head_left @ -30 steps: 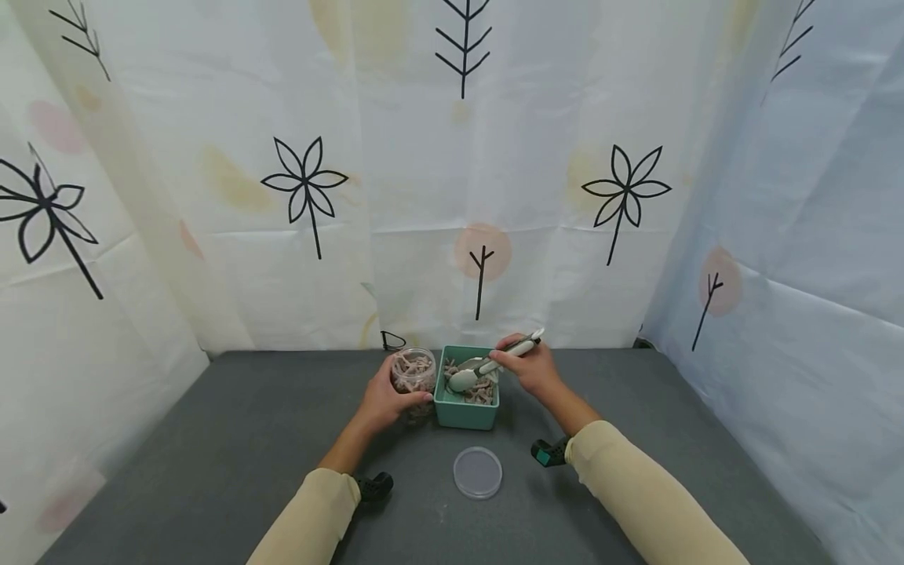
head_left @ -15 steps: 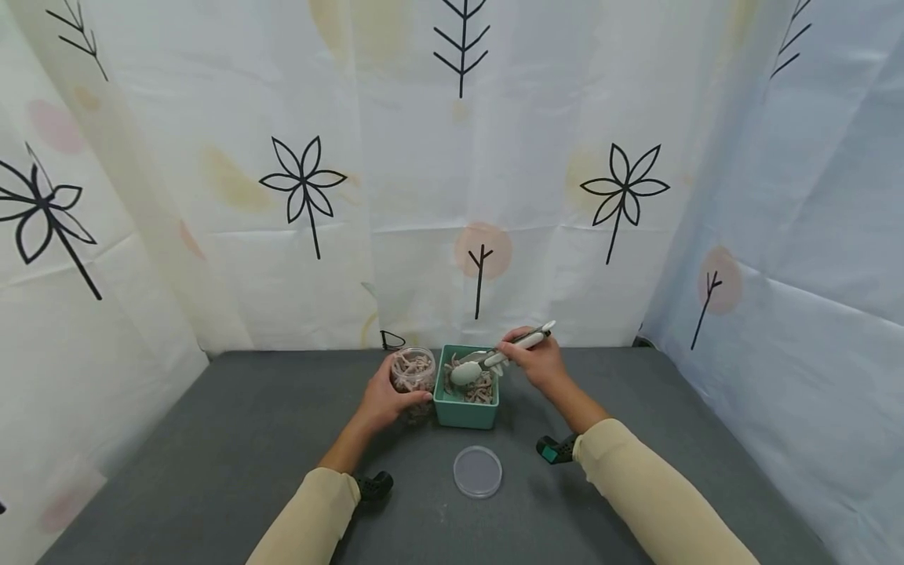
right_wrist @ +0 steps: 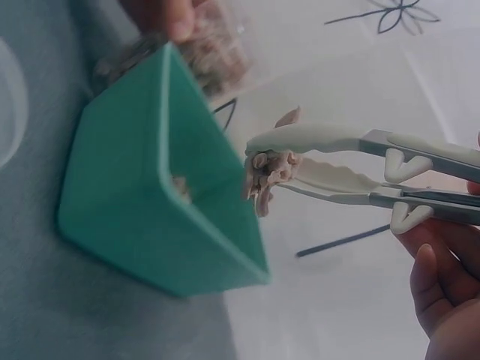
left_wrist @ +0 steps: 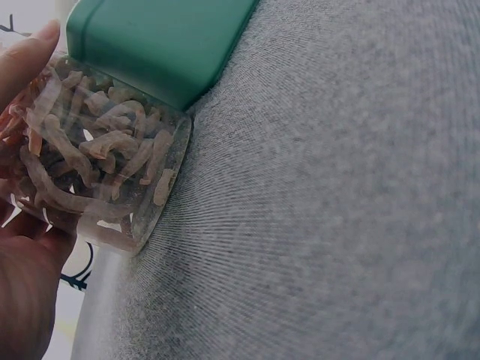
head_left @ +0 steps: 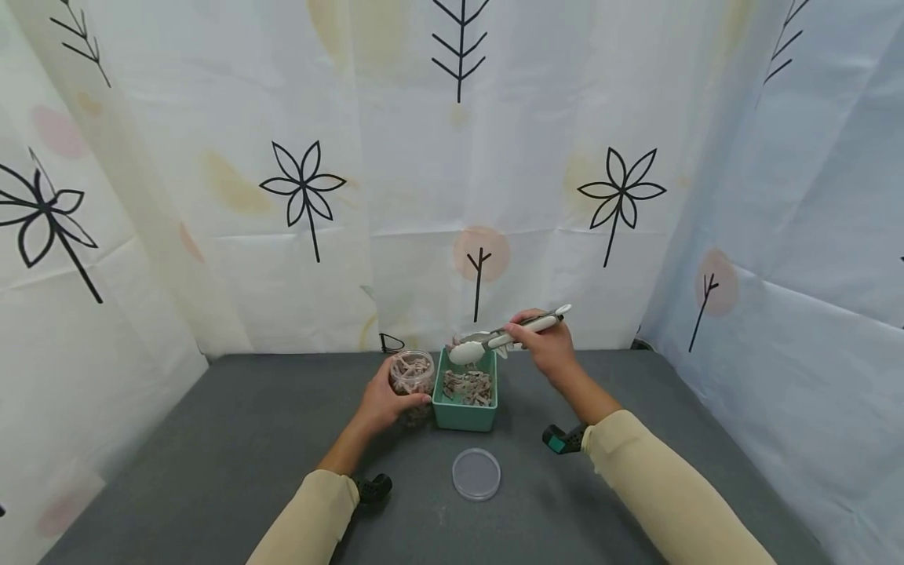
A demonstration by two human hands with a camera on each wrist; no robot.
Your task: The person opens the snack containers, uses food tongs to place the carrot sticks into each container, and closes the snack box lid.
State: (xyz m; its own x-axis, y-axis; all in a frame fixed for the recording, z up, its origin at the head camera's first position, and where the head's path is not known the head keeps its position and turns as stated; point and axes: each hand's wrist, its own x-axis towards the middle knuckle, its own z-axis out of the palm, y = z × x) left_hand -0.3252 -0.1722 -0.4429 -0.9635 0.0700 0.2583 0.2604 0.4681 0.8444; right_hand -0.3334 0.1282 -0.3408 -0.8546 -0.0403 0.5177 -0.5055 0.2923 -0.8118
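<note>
My left hand grips a clear jar full of pale brown, twisted dried strips, its mouth uncovered. In the left wrist view the jar stands on the table against a green box. My right hand holds white-tipped tongs above the green box. Between the tongs' tips, in the right wrist view, a clump of strips is pinched, raised over the box's rim. More strips lie inside the box.
A round translucent lid lies on the grey table in front of the box. A patterned white curtain rises behind the table's back edge and along both sides.
The tongs have risen from among the strips in the box to above its rim, carrying a clump. My right hand has moved up and right; the left hand stays on the jar.
</note>
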